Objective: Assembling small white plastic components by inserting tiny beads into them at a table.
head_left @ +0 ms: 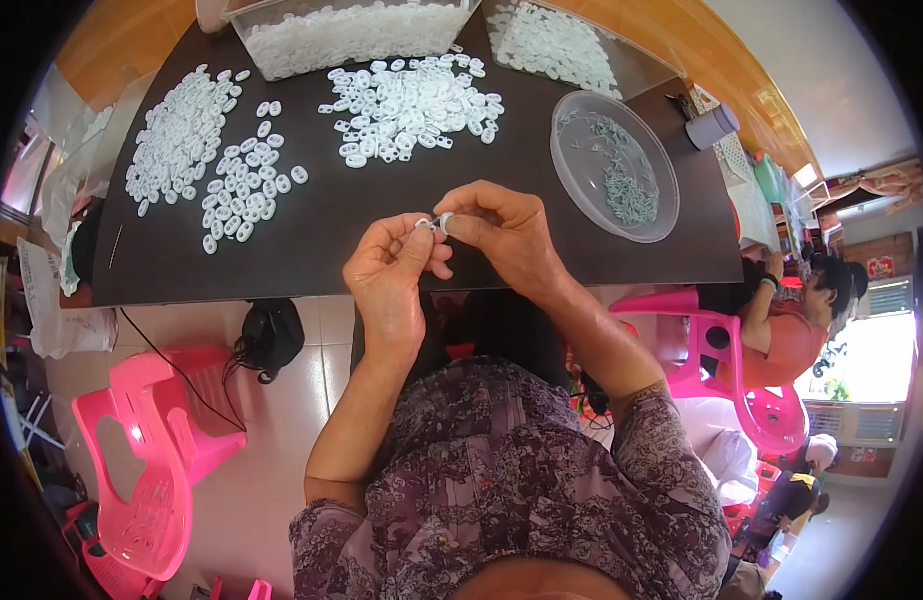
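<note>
Above the front edge of the dark table (321,265), my two hands meet with their fingertips almost touching. My left hand (391,265) is closed in a pinch on a small white plastic piece (422,225). Thumb and forefinger of my right hand (506,235) pinch another white plastic piece (446,223). A tiny dark bit shows between the two pieces, too small to make out. Straight beyond the hands spreads a heap of white oval pieces (411,110), many showing two holes. To the right is a round clear tray (581,200) with small grey-green parts (631,195).
Farther left lie a smaller group of white ovals (243,190) and a larger pile (181,135). Two clear bins of white pieces, one (271,60) and another (651,75), stand at the back. A grey-lidded container (712,128) is at right. Pink chairs (156,450) and a seated person (791,325) flank me.
</note>
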{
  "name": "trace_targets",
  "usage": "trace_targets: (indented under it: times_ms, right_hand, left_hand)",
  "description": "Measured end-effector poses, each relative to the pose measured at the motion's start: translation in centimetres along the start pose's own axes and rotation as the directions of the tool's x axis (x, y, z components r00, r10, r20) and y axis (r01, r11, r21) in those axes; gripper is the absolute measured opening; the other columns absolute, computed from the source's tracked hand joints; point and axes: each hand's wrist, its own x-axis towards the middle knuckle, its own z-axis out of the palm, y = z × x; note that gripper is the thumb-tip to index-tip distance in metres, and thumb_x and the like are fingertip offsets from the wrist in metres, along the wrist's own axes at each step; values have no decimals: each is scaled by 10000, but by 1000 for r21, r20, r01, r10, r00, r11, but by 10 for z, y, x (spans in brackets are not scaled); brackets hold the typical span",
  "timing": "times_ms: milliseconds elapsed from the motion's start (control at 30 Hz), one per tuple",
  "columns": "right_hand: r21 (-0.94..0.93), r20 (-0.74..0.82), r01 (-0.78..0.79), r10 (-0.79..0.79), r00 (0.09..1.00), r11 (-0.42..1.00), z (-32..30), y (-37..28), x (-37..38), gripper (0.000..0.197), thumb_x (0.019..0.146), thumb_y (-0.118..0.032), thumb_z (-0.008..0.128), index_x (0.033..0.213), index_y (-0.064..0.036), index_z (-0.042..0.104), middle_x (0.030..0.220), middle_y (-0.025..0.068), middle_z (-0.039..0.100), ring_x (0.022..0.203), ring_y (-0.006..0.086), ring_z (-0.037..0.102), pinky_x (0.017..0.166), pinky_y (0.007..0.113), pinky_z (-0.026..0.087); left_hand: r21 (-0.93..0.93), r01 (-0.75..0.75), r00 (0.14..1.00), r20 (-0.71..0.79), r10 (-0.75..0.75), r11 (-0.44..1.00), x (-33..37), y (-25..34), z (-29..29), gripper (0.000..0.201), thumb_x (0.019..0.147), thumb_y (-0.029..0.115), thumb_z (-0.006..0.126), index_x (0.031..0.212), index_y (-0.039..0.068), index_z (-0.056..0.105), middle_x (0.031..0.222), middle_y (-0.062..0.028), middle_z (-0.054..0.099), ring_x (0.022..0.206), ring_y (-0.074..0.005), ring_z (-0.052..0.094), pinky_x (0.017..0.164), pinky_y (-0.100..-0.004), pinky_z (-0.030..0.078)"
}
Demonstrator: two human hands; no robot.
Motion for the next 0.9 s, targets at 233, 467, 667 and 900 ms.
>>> trace_targets:
  times_ms: [233, 467, 667, 900]
  right_hand:
    - [-17, -95, -58, 57, 994, 998, -5, -3, -3, 108, 814, -1, 606, 917, 8, 638, 774, 0, 622, 735, 43, 545, 653, 197, 444]
    - [-1, -102, 18, -18, 995, 1000, -4, -1, -2, 147, 819, -53, 633, 957, -30, 678, 760, -24, 624, 658, 21, 494, 550, 175, 378]
    - [-37, -101, 12, -15, 995, 999, -1, -2, -2, 144, 816, -35, 628, 949, -23, 680, 769, -18, 628, 656, 23, 496, 557, 174, 387]
    - [-95, -109, -11, 1, 994, 995, 1, -1, -3, 119, 805, -12, 618, 911, 17, 664, 817, 41, 641, 756, 70, 559, 663, 225, 459]
  left_hand:
    - [44, -7, 1000, 5, 6, 999, -3, 2, 0, 152, 870, 51, 583, 975, -58, 587, 787, -114, 638, 621, -137, 605, 511, -235, 500]
    - [116, -40, 999, 29, 36, 993, -8, 2, 3, 181, 869, 28, 570, 1028, -56, 585, 792, -109, 637, 631, -128, 597, 521, -228, 492]
    - [118, -48, 999, 21, 46, 992, -9, 1, 2, 165, 867, 14, 565, 1015, -55, 585, 793, -99, 635, 630, -118, 590, 521, -222, 483]
    - [142, -39, 999, 14, 38, 989, -9, 0, 2, 151, 867, 11, 565, 1004, -51, 586, 795, -83, 631, 639, -107, 584, 527, -215, 481]
